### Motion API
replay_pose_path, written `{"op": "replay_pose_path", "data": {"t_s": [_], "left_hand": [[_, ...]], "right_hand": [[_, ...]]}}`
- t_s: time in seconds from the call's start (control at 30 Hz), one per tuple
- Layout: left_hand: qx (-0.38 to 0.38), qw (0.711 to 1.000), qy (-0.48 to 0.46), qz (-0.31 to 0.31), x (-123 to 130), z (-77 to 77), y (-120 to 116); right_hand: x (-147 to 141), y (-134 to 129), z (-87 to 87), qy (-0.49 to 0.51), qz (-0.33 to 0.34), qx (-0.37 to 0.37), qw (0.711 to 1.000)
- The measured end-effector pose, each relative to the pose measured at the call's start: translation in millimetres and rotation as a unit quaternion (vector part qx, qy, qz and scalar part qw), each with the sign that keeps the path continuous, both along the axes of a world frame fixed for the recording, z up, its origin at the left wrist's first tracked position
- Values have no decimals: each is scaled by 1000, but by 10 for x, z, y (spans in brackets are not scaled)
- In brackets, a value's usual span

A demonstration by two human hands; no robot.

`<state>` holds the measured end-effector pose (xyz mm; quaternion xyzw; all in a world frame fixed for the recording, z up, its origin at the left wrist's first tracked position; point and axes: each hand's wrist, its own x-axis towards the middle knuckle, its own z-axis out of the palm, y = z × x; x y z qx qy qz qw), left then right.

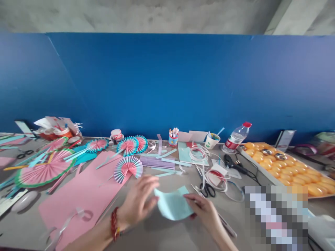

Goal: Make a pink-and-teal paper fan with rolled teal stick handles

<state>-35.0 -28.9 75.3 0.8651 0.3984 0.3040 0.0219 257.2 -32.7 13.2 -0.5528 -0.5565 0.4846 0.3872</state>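
A small light-blue sheet of paper (174, 205), slightly curved, is held up over the grey table. My right hand (202, 208) pinches its right edge between thumb and fingers. At the paper's left edge is my left hand (140, 200), its fingers spread and the thumb close to the edge; whether the thumb touches it is unclear. A red beaded bracelet (114, 223) circles my left wrist. Black-handled scissors (207, 190) lie just beyond my right hand.
Pink paper (86, 190) and folded paper fans (128, 169) lie left. Purple strips (157, 162), a pen cup (173, 138) and a paper cup (211, 141) are ahead. Coiled white cord (217, 179), a bottle (235, 139) and a tray of orange domes (288, 167) stand right.
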Motion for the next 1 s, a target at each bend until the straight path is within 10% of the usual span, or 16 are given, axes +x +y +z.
{"op": "replay_pose_path", "data": {"t_s": [0.1,0.33,0.47,0.67,1.0], "left_hand": [[15,992,80,-101,209,16,-321],[-80,990,112,-9,263,-324,-346],[-66,990,124,-1,223,-452,-335],[-81,985,148,-20,291,-457,-410],[-120,991,56,35,-25,-488,-490]], "right_hand": [[-197,-40,-91,-26,26,3,999],[-268,-11,-73,25,64,-94,993],[-138,-90,93,-154,117,76,978],[-148,-224,273,-365,225,277,860],[-74,-278,125,-270,233,252,900]]}}
